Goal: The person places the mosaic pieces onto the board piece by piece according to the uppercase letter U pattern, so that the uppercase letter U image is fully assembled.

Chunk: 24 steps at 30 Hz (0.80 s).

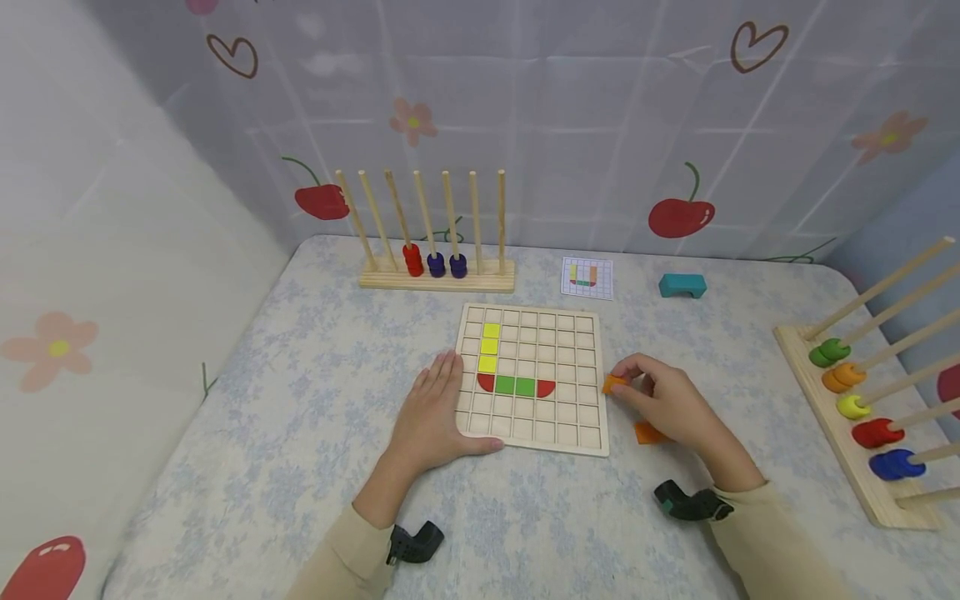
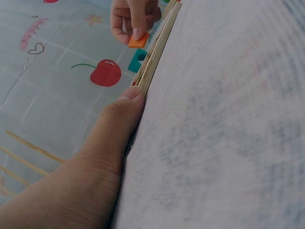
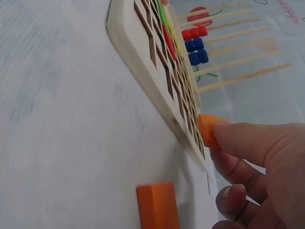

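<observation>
A square wooden grid board (image 1: pixel 570 417) lies mid-table. Set in its cells are a column of yellow squares (image 1: pixel 489 346), two green squares (image 1: pixel 515 386) and a red rounded piece (image 1: pixel 546 388) at each end of the green ones. My left hand (image 1: pixel 431 412) lies flat along the board's left edge, thumb (image 2: pixel 116 119) straight at the near edge. Between thumb and fingers my right hand (image 1: pixel 667 400) pinches an orange block (image 3: pixel 208 129) just off the board's right edge. Another orange block (image 3: pixel 158 206) lies on the table below that hand, partly covered by it in the head view.
Behind the board stands a wooden peg rack (image 1: pixel 438 282) with red and dark blue beads. A small pattern card (image 1: pixel 587 277) and a teal bridge block (image 1: pixel 682 286) lie at the back. Another peg rack (image 1: pixel 855 433) with coloured beads stands at the right.
</observation>
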Each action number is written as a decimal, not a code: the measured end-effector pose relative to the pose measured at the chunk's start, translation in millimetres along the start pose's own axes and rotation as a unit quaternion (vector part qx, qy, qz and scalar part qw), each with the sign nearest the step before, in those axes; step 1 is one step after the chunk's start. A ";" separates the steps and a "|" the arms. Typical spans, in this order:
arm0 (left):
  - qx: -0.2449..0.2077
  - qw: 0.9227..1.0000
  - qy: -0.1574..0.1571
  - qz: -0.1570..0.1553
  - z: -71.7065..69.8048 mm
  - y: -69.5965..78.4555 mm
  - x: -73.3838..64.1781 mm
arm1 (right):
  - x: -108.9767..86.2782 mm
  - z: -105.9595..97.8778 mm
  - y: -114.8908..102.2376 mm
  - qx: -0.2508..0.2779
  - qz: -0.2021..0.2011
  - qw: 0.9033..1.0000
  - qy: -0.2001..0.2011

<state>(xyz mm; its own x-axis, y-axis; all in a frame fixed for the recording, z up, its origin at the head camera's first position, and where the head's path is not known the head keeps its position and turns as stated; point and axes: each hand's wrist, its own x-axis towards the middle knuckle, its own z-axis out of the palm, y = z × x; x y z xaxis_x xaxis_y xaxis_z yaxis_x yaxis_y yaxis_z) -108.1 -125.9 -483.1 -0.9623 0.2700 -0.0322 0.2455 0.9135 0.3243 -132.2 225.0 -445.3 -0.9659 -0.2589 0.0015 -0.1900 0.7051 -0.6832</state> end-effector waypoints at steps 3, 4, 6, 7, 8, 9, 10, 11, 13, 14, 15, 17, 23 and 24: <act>-0.001 1.000 -0.001 -0.001 -0.1 0.1 -0.1 | 9.9 7.2 -8.6 0.012 0.003 1.000 -0.006; -0.002 1.000 -0.002 -0.002 -0.2 0.2 -0.1 | 13.3 10.0 -11.2 0.016 0.000 1.000 -0.007; -0.004 1.000 -0.003 -0.002 -0.5 0.6 -0.1 | 20.2 15.6 -16.6 0.026 -0.006 1.000 -0.010; -0.004 1.000 -0.004 -0.003 -0.7 0.7 0.0 | 23.5 18.4 -19.5 0.032 -0.009 0.999 -0.014; -0.005 1.000 -0.005 -0.003 -0.7 0.7 0.1 | 26.5 21.2 -22.5 0.037 -0.012 0.999 -0.016; -0.005 1.000 -0.006 -0.004 -0.7 0.7 0.1 | 29.4 24.0 -25.6 0.042 -0.015 0.999 -0.019; -0.005 1.000 -0.007 -0.004 -0.8 0.8 0.1 | 32.2 26.7 -28.4 0.048 -0.019 0.998 -0.021; -0.004 1.000 -0.007 -0.004 -0.8 0.7 0.3 | 34.8 29.2 -31.5 0.049 -0.020 0.998 -0.022; -0.003 1.000 -0.007 -0.004 -0.7 0.5 0.3 | 39.3 33.8 -37.3 0.054 -0.024 0.998 -0.027; -0.003 1.000 -0.007 -0.003 -0.7 0.5 0.4 | 41.6 35.9 -39.9 0.054 -0.026 0.998 -0.028; -0.001 1.000 -0.007 -0.003 -0.8 0.5 0.4 | 43.8 37.8 -42.2 0.054 -0.028 0.998 -0.029; -0.002 1.000 -0.006 -0.003 -0.7 0.3 0.4 | 47.7 41.1 -45.9 0.049 -0.029 0.998 -0.031; -0.002 1.000 -0.004 -0.002 -0.2 -0.4 0.7 | 53.9 46.8 -50.9 0.034 -0.022 0.998 -0.041; -0.002 1.000 -0.003 -0.001 -0.2 -0.5 0.6 | 54.3 47.3 -51.3 0.033 -0.021 0.998 -0.043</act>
<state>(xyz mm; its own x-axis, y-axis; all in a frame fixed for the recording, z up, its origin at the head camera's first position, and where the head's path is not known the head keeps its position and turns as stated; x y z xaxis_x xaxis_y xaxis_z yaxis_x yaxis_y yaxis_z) -108.9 -126.2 -483.2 -0.9622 0.2694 -0.0397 0.2422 0.9131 0.3279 -166.6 143.5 -444.7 -0.9383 -0.3445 -0.0298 -0.2147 0.6480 -0.7307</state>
